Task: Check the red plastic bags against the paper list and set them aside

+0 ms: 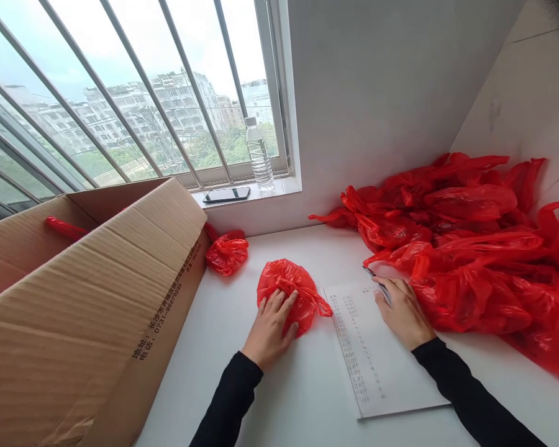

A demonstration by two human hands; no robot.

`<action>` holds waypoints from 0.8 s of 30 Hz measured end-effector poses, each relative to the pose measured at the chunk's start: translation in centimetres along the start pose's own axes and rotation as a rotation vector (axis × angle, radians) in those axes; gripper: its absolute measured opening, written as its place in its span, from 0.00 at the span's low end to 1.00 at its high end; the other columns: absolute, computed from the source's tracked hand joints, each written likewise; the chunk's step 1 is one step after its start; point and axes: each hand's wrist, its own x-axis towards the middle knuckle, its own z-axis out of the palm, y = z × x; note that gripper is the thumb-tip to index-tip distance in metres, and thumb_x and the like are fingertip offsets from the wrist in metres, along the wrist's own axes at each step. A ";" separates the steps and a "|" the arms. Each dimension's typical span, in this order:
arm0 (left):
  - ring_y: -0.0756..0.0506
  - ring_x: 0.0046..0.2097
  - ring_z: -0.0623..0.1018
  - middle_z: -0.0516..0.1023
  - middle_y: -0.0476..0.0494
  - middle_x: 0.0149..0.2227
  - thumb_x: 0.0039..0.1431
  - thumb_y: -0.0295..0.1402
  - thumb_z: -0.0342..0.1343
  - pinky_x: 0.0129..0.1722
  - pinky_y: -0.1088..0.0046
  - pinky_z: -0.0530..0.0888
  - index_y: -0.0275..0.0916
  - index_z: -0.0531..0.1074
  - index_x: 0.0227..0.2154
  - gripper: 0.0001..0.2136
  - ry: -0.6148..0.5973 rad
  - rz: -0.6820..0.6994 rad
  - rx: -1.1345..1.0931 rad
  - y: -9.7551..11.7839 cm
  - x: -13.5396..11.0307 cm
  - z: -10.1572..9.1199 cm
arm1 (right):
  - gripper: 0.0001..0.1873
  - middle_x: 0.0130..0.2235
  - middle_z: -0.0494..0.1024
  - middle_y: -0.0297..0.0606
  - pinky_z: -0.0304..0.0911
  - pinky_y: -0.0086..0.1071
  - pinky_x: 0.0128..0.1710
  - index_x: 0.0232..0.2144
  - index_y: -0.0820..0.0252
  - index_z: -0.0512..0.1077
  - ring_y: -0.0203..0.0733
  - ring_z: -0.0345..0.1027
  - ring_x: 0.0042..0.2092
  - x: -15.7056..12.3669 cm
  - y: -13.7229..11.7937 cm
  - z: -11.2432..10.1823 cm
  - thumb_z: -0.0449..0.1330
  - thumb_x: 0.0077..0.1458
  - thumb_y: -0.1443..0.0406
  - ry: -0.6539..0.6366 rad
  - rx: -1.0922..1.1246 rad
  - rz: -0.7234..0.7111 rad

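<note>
White desk [307, 385] fills a room corner. Plain white wall [377, 93] behind, pale marbled wall [507, 105] along desk's right edge. Window [121, 93] back left, slanted metal bars [149, 93], white sill [279, 186]. Overcast daylight, apartment blocks [181, 99] outside.

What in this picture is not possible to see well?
Head view:
Print on the paper: too small to read.
Pen: mostly covered by the right hand.
Box inside: hidden by its wall, cut by the left edge.
Contents of the red bag under the left hand: hidden by plastic.
</note>
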 end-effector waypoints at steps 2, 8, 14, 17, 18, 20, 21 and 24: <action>0.30 0.72 0.52 0.57 0.33 0.71 0.62 0.33 0.52 0.67 0.40 0.52 0.42 0.57 0.68 0.31 0.163 -0.057 0.060 -2.0 3.0 -1.7 | 0.20 0.52 0.74 0.52 0.63 0.50 0.58 0.52 0.63 0.72 0.57 0.67 0.55 0.2 -0.3 0.1 0.51 0.61 0.64 0.001 0.000 0.015; 0.33 0.68 0.62 0.66 0.35 0.66 0.64 0.38 0.52 0.66 0.47 0.58 0.41 0.65 0.63 0.25 0.261 -0.084 0.110 -3.1 8.3 -1.7 | 0.21 0.53 0.73 0.52 0.61 0.52 0.59 0.53 0.64 0.72 0.58 0.65 0.56 0.7 -0.2 0.4 0.51 0.62 0.64 0.029 0.014 0.038; 0.29 0.71 0.52 0.58 0.33 0.70 0.66 0.37 0.49 0.67 0.43 0.49 0.41 0.72 0.58 0.20 0.362 -0.284 0.186 -3.2 10.8 0.1 | 0.21 0.49 0.75 0.52 0.62 0.50 0.57 0.53 0.63 0.72 0.57 0.66 0.55 1.0 0.4 0.5 0.49 0.61 0.67 0.042 -0.008 0.091; 0.27 0.66 0.62 0.66 0.28 0.64 0.66 0.41 0.47 0.63 0.40 0.56 0.40 0.73 0.58 0.22 0.373 -0.391 0.202 -3.7 12.4 -0.2 | 0.20 0.48 0.76 0.52 0.62 0.50 0.56 0.52 0.62 0.73 0.57 0.67 0.53 1.4 0.3 0.5 0.50 0.61 0.67 0.058 -0.020 0.121; 0.26 0.64 0.65 0.68 0.26 0.61 0.66 0.42 0.47 0.61 0.40 0.59 0.40 0.73 0.58 0.23 0.372 -0.416 0.207 -3.7 13.0 -0.3 | 0.19 0.49 0.76 0.52 0.62 0.50 0.55 0.51 0.63 0.73 0.56 0.67 0.52 1.5 0.2 0.5 0.50 0.61 0.67 0.061 -0.017 0.131; 0.26 0.60 0.67 0.70 0.25 0.57 0.65 0.44 0.45 0.58 0.41 0.62 0.40 0.74 0.57 0.24 0.374 -0.451 0.217 -3.5 13.9 -0.5 | 0.19 0.49 0.76 0.52 0.63 0.49 0.54 0.51 0.63 0.73 0.56 0.67 0.51 1.7 0.0 0.4 0.50 0.62 0.67 0.059 -0.004 0.151; 0.26 0.60 0.67 0.71 0.26 0.56 0.65 0.45 0.45 0.57 0.41 0.62 0.41 0.74 0.57 0.24 0.376 -0.464 0.219 -3.4 14.4 -0.6 | 0.18 0.49 0.76 0.52 0.63 0.49 0.54 0.51 0.63 0.73 0.56 0.67 0.51 1.8 0.0 0.3 0.50 0.62 0.67 0.056 0.002 0.163; 0.25 0.61 0.66 0.70 0.25 0.56 0.65 0.44 0.43 0.57 0.41 0.62 0.40 0.75 0.56 0.25 0.389 -0.523 0.197 -2.9 15.5 -0.8 | 0.18 0.47 0.76 0.52 0.64 0.48 0.53 0.50 0.64 0.74 0.56 0.68 0.50 2.1 0.0 0.1 0.50 0.62 0.67 0.071 0.011 0.190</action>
